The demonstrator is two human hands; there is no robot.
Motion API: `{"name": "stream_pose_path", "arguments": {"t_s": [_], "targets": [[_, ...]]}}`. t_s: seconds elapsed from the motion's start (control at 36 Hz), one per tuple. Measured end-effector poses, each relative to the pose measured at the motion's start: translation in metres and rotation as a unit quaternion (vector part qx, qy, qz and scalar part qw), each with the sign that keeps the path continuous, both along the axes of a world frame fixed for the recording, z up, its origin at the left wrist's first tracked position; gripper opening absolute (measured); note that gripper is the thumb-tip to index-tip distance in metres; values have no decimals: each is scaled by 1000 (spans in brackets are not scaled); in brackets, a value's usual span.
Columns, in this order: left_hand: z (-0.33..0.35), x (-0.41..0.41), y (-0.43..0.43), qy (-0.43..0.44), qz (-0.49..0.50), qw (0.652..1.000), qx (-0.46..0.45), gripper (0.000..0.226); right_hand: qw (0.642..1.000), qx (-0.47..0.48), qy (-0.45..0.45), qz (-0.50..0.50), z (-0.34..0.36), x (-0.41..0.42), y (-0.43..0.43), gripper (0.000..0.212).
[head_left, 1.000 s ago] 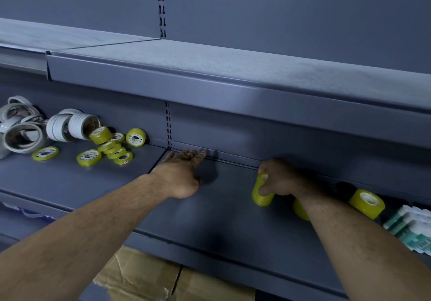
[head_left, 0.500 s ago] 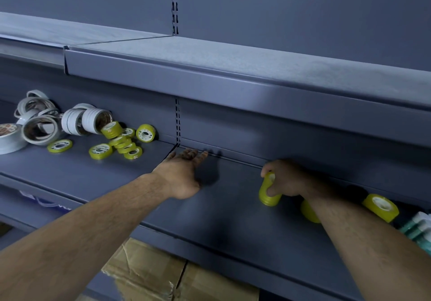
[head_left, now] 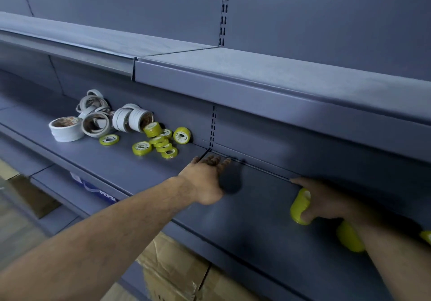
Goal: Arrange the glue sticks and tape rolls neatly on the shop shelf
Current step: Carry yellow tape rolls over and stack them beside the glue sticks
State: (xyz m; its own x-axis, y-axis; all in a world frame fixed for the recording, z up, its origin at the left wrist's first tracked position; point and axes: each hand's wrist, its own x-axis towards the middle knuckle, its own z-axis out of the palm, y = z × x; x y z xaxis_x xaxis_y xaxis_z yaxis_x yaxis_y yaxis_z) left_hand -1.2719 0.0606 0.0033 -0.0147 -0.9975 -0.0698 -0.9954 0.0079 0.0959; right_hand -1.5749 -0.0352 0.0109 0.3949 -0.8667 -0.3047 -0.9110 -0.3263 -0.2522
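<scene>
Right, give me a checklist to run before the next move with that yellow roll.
1. Right hand grips the yellow tape roll: ok.
2. Left hand flat on the shelf, holding nothing: ok.
3. Bare shelf between the hands to set the roll down: ok.
4. Loose yellow rolls and white rolls lined up: not ok, heaped.
5. Second yellow roll clear of the right forearm: cannot tell, partly hidden.

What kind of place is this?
Most likely a shop aisle or its stockroom: grey metal shelving with slotted uprights, loose tape rolls heaped on one shelf, and cardboard boxes stowed underneath.
</scene>
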Motion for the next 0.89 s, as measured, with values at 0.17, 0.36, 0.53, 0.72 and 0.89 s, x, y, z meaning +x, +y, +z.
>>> {"name": "stream_pose_path", "arguments": {"t_s": [0.17, 0.36, 0.53, 0.72, 0.89], "targets": [[0, 11, 18, 8, 31, 999, 11, 85, 994, -102, -29, 17, 14, 34, 15, 87], [-9, 49, 41, 17, 41, 999, 8, 83, 990, -113, -54, 60, 7, 105, 35, 76], [-11, 117, 57, 28, 47, 998, -7, 80, 989, -124, -4, 76, 3, 172, 43, 74], [-8, 236, 78, 14, 73, 997, 5, 81, 990, -121, -10, 71, 2, 275, 53, 62], [-9, 305, 77, 12, 89, 996, 22, 80, 994, -93, -36, 45, -3, 336, 62, 62]]}}
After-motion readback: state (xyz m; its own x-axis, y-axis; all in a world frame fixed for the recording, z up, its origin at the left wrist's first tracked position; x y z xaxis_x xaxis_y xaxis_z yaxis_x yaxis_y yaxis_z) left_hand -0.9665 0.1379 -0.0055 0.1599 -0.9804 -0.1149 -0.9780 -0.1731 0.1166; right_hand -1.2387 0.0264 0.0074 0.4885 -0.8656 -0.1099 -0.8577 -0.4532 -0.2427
